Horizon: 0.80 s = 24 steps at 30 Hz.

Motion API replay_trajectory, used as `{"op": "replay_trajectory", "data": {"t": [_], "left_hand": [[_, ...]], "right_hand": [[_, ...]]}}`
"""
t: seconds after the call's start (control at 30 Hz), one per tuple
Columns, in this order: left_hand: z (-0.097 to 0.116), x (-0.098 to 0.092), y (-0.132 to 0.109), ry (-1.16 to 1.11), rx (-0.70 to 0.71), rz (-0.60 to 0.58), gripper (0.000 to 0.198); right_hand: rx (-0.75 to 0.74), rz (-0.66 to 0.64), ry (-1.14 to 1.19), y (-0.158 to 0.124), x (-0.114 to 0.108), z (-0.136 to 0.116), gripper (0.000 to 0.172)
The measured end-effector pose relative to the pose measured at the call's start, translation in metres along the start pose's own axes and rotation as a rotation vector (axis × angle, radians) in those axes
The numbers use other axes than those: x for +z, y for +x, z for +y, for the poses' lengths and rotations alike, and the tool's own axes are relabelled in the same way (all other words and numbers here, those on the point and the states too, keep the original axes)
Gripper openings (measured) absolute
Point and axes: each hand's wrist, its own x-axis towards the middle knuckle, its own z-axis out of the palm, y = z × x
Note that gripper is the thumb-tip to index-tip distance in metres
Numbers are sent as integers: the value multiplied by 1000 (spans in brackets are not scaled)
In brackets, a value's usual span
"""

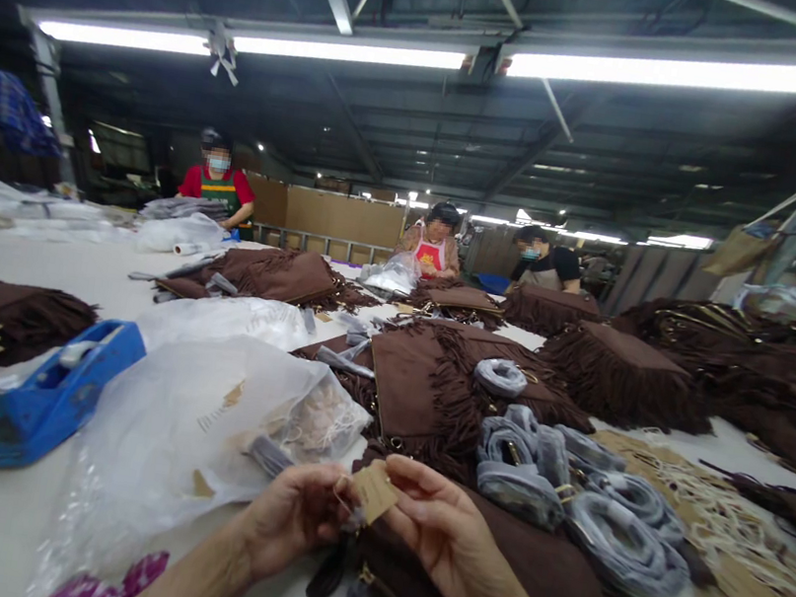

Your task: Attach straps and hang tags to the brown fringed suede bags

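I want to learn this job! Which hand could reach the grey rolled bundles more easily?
Probably the right hand. It pinches the paper tag together with the left hand over the brown fringed bag, but the grey rolled bundles lie on its side, just beyond it.

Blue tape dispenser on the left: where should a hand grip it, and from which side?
Grip the blue tape dispenser across its narrow mid-body, coming from above and left: that flank is exposed, while the plastic bag crowds its right side.

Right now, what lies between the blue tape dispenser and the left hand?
Head view: a crumpled clear plastic bag, between tape dispenser and left hand pinching the paper tag.
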Motion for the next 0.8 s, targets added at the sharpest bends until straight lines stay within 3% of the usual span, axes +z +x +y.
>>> {"op": "replay_trajectory", "data": {"t": [0.07,0.2,0.4,0.5,0.63,0.73,0.8], "left_hand": [[1,2,-1,-103,37,7,18],[3,6,-3,-194,70,-22,17],[-1,7,-3,-22,138,-22,24],[-1,7,-4,32,199,-47,23],[0,6,-5,25,216,-84,20],[0,4,-4,52,231,-87,16],[-2,3,-2,186,261,-81,15]], "right_hand": [[-49,42,-53,3,-1,5,51],[-130,205,-244,11,-3,15,43],[-363,348,-666,17,-1,28,30],[-389,390,-613,19,-1,31,35],[-364,370,-519,18,-1,30,38],[-491,300,-808,14,3,29,16],[-570,208,-1017,11,6,29,8]]}}
